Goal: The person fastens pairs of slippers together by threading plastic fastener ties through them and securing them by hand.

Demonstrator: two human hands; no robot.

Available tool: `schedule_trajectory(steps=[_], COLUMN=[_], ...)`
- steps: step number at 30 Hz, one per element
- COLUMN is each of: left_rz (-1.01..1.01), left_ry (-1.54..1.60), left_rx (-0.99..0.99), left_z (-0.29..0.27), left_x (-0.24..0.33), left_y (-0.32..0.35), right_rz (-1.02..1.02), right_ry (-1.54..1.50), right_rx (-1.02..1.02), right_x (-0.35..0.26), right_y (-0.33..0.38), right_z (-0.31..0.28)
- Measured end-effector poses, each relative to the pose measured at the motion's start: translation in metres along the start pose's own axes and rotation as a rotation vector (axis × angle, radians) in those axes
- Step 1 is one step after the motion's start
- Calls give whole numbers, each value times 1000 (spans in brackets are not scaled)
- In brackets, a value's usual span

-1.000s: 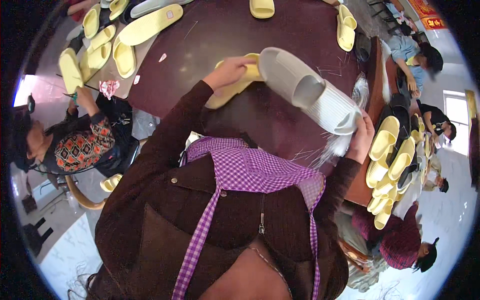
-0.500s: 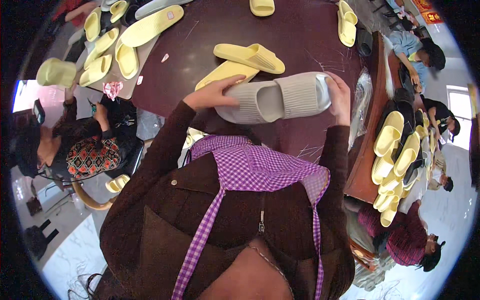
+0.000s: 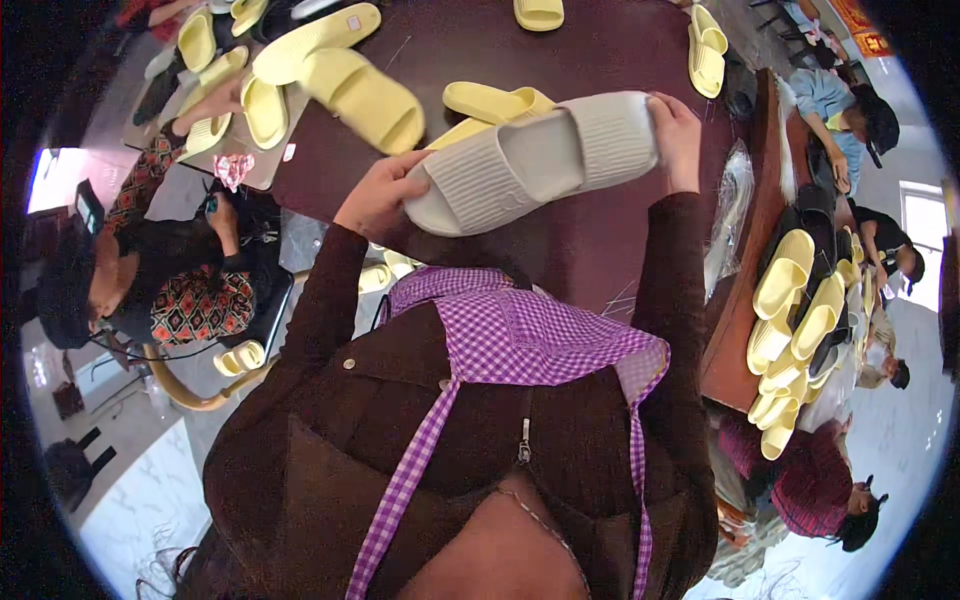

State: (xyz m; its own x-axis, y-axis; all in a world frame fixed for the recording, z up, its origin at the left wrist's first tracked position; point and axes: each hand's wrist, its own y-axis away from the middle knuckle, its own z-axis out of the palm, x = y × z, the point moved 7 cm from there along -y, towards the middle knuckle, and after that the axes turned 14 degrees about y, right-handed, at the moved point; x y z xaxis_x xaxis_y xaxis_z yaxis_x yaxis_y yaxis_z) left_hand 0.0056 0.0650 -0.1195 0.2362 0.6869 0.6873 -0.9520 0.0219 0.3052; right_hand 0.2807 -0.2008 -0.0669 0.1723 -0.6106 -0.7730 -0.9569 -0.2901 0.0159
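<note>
Grey ribbed rubber, a slide sandal [image 3: 535, 160], is held up above the near edge of the dark table [image 3: 620, 60], lying crosswise between both hands. The left hand [image 3: 380, 195] is curled around its left end and the right hand [image 3: 678, 135] is closed on its right end, thumb and fingers pinching the edge. Just beyond it, a pair of yellow slides [image 3: 490, 108] lies on the table, partly hidden behind the grey one. Since each hand grips only a tip, the soft sole could bend or slip free if either pinch loosens, and it would drop onto that pair. A clear plastic bag [image 3: 735, 215] lies at the table's right edge near the right forearm; a sleeve could drag it off. More yellow slides [image 3: 340, 80] sit farther left, well apart.
</note>
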Motion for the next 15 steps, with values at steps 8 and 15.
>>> schedule_trajectory(steps=[8,15], left_rz=[-29,125], left_ry=[-83,-440], left_rx=[28,27], left_z=[-17,-16], left_x=[5,43], left_y=[14,-34], right_rz=[-93,-284], right_ry=[116,137], right_rx=[2,-325], right_x=[7,-47], right_y=[11,34], right_z=[-79,-16])
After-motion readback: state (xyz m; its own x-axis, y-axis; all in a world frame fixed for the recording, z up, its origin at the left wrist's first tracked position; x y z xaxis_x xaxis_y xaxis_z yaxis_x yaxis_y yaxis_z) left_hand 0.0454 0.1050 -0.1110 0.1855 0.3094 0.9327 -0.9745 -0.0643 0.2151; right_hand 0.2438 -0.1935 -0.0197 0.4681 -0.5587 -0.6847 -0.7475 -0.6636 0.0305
